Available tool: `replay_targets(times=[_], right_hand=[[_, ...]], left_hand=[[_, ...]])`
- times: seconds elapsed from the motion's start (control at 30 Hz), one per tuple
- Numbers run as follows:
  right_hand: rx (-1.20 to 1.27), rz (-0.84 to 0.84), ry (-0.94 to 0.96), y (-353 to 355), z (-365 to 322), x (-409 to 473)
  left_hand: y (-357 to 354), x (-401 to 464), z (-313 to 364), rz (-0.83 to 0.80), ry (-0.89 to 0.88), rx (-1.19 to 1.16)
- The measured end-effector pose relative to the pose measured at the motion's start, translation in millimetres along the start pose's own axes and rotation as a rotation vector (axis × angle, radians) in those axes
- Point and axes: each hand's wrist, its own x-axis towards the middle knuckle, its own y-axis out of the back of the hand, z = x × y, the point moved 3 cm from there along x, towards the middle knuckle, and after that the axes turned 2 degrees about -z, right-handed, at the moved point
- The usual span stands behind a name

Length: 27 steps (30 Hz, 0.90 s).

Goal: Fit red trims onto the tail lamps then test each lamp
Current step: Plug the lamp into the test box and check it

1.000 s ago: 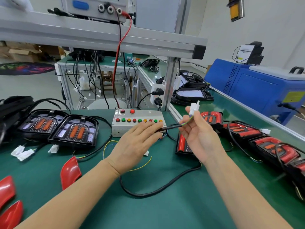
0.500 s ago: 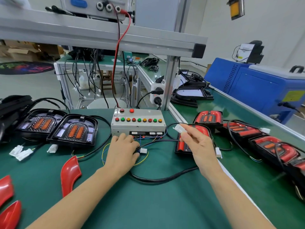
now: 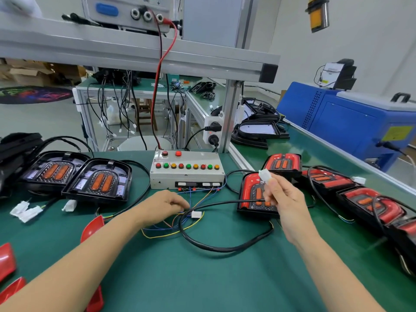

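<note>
Plugs in hand before the test box point(image 3: 187, 170)
Right hand point(image 3: 286, 200) pinches a white connector point(image 3: 264, 174); left hand point(image 3: 161, 204) fingers curl on loose wires point(image 3: 180, 221); trimmed lamp point(image 3: 253, 192) crowds right.

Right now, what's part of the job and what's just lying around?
Job: white connector in right hand; left hand at tester wires; test box; trimmed lamp; red trims.
Lying about: blue machine; wall socket.
</note>
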Motion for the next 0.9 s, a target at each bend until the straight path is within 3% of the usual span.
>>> replay_targets(times=[0.27,0.37,0.5,0.6,0.67,0.77,0.9], right_hand=[[0.003,-0.008,0.007,-8.8,-2.7,-1.6],[-0.009,-0.005,0.014,-5.4,-3.3,-2.1],[0.014,0.019,0.035,-2.9,-3.0,-2.8],[0.091,0.066,0.039,2.0,-4.4,-1.3],[0.093,0.077,0.036,4.4,-2.5,0.1],[0.004,0.018,-0.005,-0.5,3.7,1.6],[-0.116,-0.138,-0.042,-22.4,2.9,3.3]], left_hand=[[-1.6,3.1,-1.0,0.161,-0.025,0.403],[1.8,1.7,-3.1,0.302,-0.028,0.519],[10.1,-2.6,-1.9,0.554,-0.022,0.518],[12.5,-4.8,-1.4,0.58,-0.023,0.544],[14.9,-5.8,-3.2,0.602,-0.035,0.46],[22.6,-10.2,-0.5,0.684,-0.04,0.052],[21.3,-10.8,21.7,0.584,-0.13,-0.136]])
